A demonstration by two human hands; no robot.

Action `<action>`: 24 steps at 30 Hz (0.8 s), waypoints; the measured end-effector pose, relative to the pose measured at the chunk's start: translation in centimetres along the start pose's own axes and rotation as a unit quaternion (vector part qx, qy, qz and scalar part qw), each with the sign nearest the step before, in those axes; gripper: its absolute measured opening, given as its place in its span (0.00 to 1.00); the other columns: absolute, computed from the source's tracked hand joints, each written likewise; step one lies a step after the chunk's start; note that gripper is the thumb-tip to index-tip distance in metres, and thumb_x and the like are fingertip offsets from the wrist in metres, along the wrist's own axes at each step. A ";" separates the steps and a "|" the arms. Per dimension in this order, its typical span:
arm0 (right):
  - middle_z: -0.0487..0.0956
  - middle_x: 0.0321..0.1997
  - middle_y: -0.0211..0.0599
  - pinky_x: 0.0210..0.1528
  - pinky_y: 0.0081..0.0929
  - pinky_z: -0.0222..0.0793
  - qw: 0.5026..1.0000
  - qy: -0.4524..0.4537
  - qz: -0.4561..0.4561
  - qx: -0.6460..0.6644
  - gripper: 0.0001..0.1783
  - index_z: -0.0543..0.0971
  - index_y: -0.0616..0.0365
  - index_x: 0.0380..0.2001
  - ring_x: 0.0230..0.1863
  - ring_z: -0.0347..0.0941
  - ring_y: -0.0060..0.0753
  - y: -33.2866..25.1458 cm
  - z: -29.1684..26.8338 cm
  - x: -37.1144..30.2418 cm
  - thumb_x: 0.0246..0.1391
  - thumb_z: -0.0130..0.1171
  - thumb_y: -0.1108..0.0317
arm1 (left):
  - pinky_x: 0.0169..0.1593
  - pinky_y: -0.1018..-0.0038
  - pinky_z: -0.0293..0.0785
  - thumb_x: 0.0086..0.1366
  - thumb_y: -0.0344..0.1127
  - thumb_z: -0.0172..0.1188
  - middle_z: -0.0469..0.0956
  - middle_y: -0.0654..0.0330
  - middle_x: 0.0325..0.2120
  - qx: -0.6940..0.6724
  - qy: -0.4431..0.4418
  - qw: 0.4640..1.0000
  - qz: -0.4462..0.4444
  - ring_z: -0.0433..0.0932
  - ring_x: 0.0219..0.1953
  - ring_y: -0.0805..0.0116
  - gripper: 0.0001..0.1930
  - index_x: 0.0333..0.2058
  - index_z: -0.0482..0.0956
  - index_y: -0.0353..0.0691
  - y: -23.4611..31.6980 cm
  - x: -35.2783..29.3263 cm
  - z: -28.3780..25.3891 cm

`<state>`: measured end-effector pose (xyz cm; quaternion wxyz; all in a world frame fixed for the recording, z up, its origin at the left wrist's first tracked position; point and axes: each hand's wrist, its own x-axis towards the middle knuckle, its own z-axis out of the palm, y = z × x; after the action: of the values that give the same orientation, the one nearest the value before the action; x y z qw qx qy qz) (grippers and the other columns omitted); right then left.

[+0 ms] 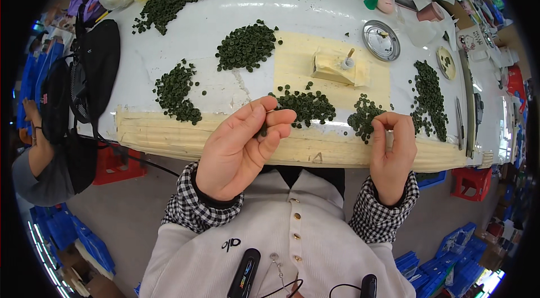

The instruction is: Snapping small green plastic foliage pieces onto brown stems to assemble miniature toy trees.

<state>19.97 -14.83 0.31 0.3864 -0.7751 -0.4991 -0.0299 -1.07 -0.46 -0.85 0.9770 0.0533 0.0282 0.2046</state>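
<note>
Dark green pieces point(262, 128), small and roundish, are the things being worked, and one shows in the curled fingers of the left hand point(236, 143), nearer the person than the cream-wrapped block point(333, 70) and to its left. That hand is turned palm up, its thumb and forefinger meeting in a pinch; a thin sliver seems to stick out there, too fine to identify. To the right of the block and nearer the person, the right hand point(394, 149) has its thumb and fingertips drawn together beside a small green pile point(363, 118); I cannot tell whether anything sits between them. More of the pieces lie heaped just in front of the block, in a larger mound point(246, 46) to its left, and in a long scatter point(430, 98) to its right, all on the white desk point(315, 11). A metal dish point(388, 50) stands to the block's right, slightly beyond it. As I judge it, the step in hand is fine work on single pieces, one hand steadying while the other picks or tends. The next move would call for a light, exact pinch with the right fingertips and a steady left hand, since pieces so small could easily slip.
</note>
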 end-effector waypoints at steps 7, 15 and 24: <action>0.75 0.25 0.39 0.30 0.22 0.66 0.997 0.032 0.029 0.068 0.08 0.77 0.65 0.30 0.26 0.70 0.30 -0.5 0.1 -0.3 0.44 0.58 0.84 | 0.55 0.76 0.71 0.68 0.24 0.36 0.62 0.37 0.53 0.144 0.183 0.972 0.018 0.71 0.52 0.57 0.16 0.52 0.61 0.28 -0.7 0.2 3.1; 0.78 0.27 0.38 0.33 0.20 0.67 0.989 -0.009 0.061 0.134 0.08 0.78 0.65 0.31 0.28 0.73 0.27 -0.7 0.4 -0.5 0.44 0.59 0.83 | 0.54 0.77 0.72 0.67 0.24 0.37 0.62 0.37 0.54 0.149 0.150 0.977 -0.011 0.71 0.53 0.57 0.15 0.51 0.62 0.29 -0.7 -0.1 2.6; 0.77 0.29 0.37 0.33 0.21 0.67 0.994 0.015 0.023 0.106 0.08 0.80 0.63 0.29 0.30 0.72 0.29 -0.5 0.3 -0.2 0.41 0.61 0.82 | 0.38 0.83 0.76 0.70 0.35 0.42 0.73 0.47 0.44 0.158 0.121 0.979 -0.043 0.78 0.37 0.68 0.10 0.41 0.67 0.34 -0.9 -0.2 1.8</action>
<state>19.36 -14.68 0.25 0.4745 -0.7404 -0.4756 0.0209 -0.73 -1.48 0.88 0.9535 0.1801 0.1806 0.1607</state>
